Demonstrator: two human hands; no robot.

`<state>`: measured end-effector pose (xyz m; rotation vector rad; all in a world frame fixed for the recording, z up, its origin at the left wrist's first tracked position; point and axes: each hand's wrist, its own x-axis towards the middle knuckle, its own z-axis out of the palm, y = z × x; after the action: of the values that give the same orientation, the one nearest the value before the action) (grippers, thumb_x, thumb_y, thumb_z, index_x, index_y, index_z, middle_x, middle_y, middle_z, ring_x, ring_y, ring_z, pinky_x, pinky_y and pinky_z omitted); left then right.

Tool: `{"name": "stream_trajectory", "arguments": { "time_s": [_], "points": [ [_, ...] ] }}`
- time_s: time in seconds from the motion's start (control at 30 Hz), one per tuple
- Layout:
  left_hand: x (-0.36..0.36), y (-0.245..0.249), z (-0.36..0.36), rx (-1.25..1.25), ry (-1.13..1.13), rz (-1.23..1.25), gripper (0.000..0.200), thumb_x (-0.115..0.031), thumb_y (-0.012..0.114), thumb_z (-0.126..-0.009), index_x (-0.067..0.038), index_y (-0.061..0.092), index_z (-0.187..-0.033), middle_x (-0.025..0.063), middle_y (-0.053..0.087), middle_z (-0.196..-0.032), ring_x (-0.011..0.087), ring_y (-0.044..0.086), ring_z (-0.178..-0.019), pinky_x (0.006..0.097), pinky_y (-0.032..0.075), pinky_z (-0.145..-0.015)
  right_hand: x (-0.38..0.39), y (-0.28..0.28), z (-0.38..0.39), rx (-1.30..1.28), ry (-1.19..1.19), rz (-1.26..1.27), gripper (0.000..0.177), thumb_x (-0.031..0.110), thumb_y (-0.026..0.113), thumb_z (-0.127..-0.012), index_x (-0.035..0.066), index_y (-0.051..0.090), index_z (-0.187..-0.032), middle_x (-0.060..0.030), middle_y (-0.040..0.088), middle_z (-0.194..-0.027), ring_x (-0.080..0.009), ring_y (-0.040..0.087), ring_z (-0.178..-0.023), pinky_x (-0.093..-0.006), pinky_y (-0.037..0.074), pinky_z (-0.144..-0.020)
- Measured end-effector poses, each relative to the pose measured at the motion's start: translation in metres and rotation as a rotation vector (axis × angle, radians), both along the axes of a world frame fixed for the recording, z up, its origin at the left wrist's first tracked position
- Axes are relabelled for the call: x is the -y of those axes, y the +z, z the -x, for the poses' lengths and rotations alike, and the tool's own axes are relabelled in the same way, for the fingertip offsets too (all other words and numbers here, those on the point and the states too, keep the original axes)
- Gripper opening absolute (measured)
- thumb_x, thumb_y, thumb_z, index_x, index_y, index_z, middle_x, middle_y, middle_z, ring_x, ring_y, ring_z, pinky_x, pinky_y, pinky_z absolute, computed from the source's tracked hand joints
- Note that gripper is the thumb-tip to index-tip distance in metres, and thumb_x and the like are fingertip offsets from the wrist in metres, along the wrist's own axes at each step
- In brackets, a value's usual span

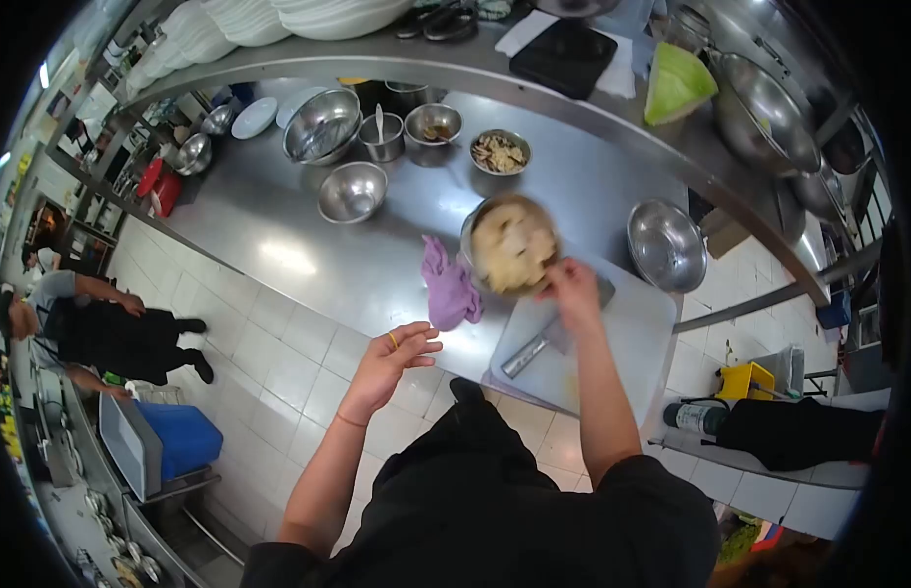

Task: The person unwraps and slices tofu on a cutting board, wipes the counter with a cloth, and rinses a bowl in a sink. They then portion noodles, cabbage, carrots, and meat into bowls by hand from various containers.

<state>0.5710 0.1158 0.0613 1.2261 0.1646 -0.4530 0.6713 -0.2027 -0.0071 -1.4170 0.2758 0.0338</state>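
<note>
A metal bowl of pale yellowish food (514, 245), blurred by motion, is over the steel table just behind the white cutting board (632, 328). My right hand (573, 292) grips its near right rim with closed fingers. Below that hand a knife or cleaver with a metal handle (524, 357) lies on the board, its blade partly hidden. To the left of the bowl is a crumpled purple cloth (449, 284) at the table's front edge. My left hand (405, 353) is in the air in front of the cloth, fingers apart, holding nothing.
Metal bowls (353, 192) stand on the table (230, 220), one with chopped food (500, 153). Another metal bowl (666, 245) is right of the board. A shelf (455, 69) with plates and a cabbage piece (679, 84) crosses above. A person (113, 333) stands left by a blue bin (181, 441).
</note>
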Motion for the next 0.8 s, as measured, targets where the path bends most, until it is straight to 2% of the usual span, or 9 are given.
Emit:
{"name": "stream_trajectory", "arguments": {
  "time_s": [0.13, 0.2, 0.33, 0.4, 0.47, 0.6, 0.67, 0.73, 0.8],
  "points": [
    [-0.012, -0.024, -0.018, 0.008, -0.071, -0.257, 0.033, -0.018, 0.057, -0.097, 0.006, 0.061, -0.119, 0.0109, 0.066, -0.111, 0.0172, 0.064, -0.099, 0.0297, 0.054, -0.083, 0.049, -0.011, -0.120, 0.035, -0.331, -0.249, 0.017, 0.001, 0.058, -0.084, -0.014, 0.056, -0.092, -0.0127, 0.059, -0.081, -0.0266, 0.064, -0.068, -0.0393, 0.061, -0.060],
    [-0.028, -0.045, -0.014, -0.014, -0.060, -0.342, 0.031, -0.017, 0.057, -0.096, 0.006, 0.064, -0.115, 0.0102, 0.068, -0.107, 0.0161, 0.064, -0.096, 0.0297, 0.054, -0.081, 0.081, -0.063, -0.189, -0.046, -0.558, -0.433, 0.035, 0.004, 0.059, -0.086, -0.012, 0.049, -0.116, -0.0195, 0.063, -0.097, -0.0304, 0.066, -0.080, -0.0403, 0.061, -0.069],
    [-0.064, -0.080, 0.003, -0.088, 0.006, -0.346, 0.026, -0.015, 0.059, -0.095, 0.008, 0.068, -0.104, 0.0127, 0.068, -0.107, 0.0172, 0.065, -0.097, 0.0295, 0.055, -0.079, 0.108, -0.117, -0.236, -0.065, -0.700, -0.660, 0.032, 0.015, 0.060, -0.092, -0.002, 0.047, -0.116, -0.0172, 0.060, -0.094, -0.0265, 0.062, -0.078, -0.0436, 0.060, -0.065],
    [-0.084, -0.083, 0.003, -0.110, 0.073, -0.371, 0.025, -0.015, 0.061, -0.094, 0.008, 0.069, -0.098, 0.0129, 0.069, -0.104, 0.0168, 0.066, -0.092, 0.0293, 0.056, -0.077, 0.076, -0.073, -0.210, -0.177, -0.533, -0.240, 0.026, 0.026, 0.061, -0.094, 0.001, 0.055, -0.101, -0.0089, 0.060, -0.082, -0.0207, 0.060, -0.068, -0.0337, 0.055, -0.059],
    [-0.103, -0.090, -0.014, -0.100, 0.168, -0.345, 0.026, -0.017, 0.062, -0.093, 0.008, 0.068, -0.099, 0.0134, 0.069, -0.101, 0.0168, 0.067, -0.089, 0.0294, 0.056, -0.074, 0.053, -0.025, -0.181, -0.353, 0.029, 0.666, 0.036, 0.039, 0.062, -0.093, 0.003, 0.061, -0.088, -0.0030, 0.059, -0.070, -0.0161, 0.057, -0.057, -0.0284, 0.047, -0.051],
    [-0.115, -0.096, -0.124, -0.021, 0.670, -0.095, 0.053, -0.029, 0.067, -0.091, 0.008, 0.047, -0.123, 0.0179, 0.060, -0.109, 0.0183, 0.066, -0.076, 0.0305, 0.056, -0.066, 0.047, -0.043, -0.161, -0.123, 0.437, 0.921, 0.038, 0.036, 0.064, -0.090, -0.001, 0.064, -0.086, -0.0036, 0.060, -0.065, -0.0118, 0.054, -0.052, -0.0289, 0.045, -0.047],
    [-0.116, -0.092, -0.200, -0.001, 0.735, -0.250, 0.087, -0.044, 0.078, -0.079, 0.012, 0.035, -0.130, 0.0273, 0.042, -0.131, 0.0283, 0.065, -0.087, 0.0290, 0.057, -0.064, 0.017, -0.023, -0.147, -0.080, 0.303, 0.622, 0.028, 0.030, 0.064, -0.091, 0.002, 0.064, -0.085, -0.0028, 0.060, -0.068, -0.0113, 0.056, -0.054, -0.0282, 0.045, -0.047],
    [-0.118, -0.140, -0.268, 0.041, 0.684, -0.411, 0.061, -0.018, 0.072, -0.080, 0.011, 0.037, -0.121, 0.0299, 0.040, -0.130, 0.0351, 0.063, -0.093, 0.0345, 0.058, -0.060, -0.006, -0.005, -0.150, -0.253, 0.389, 1.015, 0.027, 0.030, 0.067, -0.089, 0.004, 0.062, -0.083, -0.0019, 0.061, -0.071, -0.0130, 0.058, -0.057, -0.0300, 0.048, -0.049],
    [-0.139, -0.103, -0.265, 0.007, 0.599, -0.344, 0.049, -0.007, 0.066, -0.081, 0.009, 0.038, -0.118, 0.0302, 0.040, -0.129, 0.0380, 0.061, -0.098, 0.0391, 0.059, -0.065, -0.023, 0.008, -0.127, -0.322, 0.406, 0.986, 0.032, 0.027, 0.070, -0.082, 0.000, 0.060, -0.069, -0.0091, 0.058, -0.060, -0.0167, 0.057, -0.054, -0.0356, 0.047, -0.050]
  ]
}}
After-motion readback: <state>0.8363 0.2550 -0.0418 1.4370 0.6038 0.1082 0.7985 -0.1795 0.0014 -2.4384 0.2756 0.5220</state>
